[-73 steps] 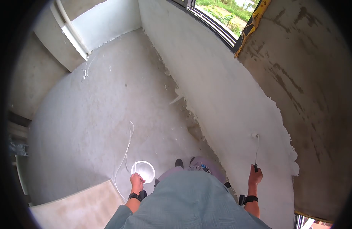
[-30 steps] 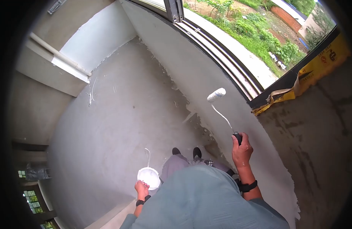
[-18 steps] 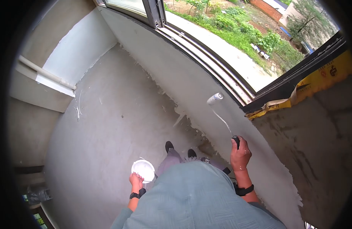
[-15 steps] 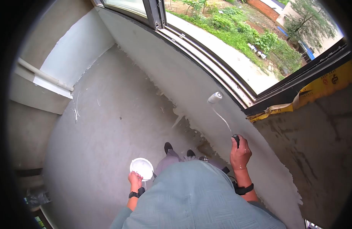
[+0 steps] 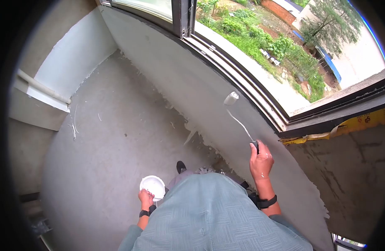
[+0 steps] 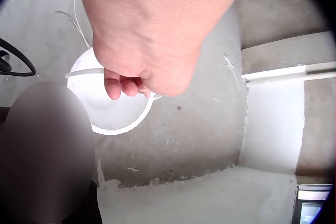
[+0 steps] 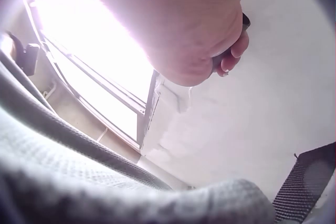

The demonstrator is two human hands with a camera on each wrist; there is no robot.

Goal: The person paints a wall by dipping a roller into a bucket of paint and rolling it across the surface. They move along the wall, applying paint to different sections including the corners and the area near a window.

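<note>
Bare left hand (image 6: 147, 45) at top centre, fingers curled over the thin white handle (image 6: 84, 72) of a round white plastic-looking bucket (image 6: 116, 130). Behind, smooth grey floor (image 6: 199, 129), meeting a pale, ragged-edged wall (image 6: 199, 198) below. At right, slender white pipe (image 6: 320, 76); at lower right corner, dark-framed window (image 6: 311, 211). Note the blurred dark rounded shape (image 6: 47, 150), lower left, too indistinct to identify.

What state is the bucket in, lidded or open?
The bucket is open: the left wrist view looks past its rim to the white inside, with no lid across. How full, I cannot tell.
</note>
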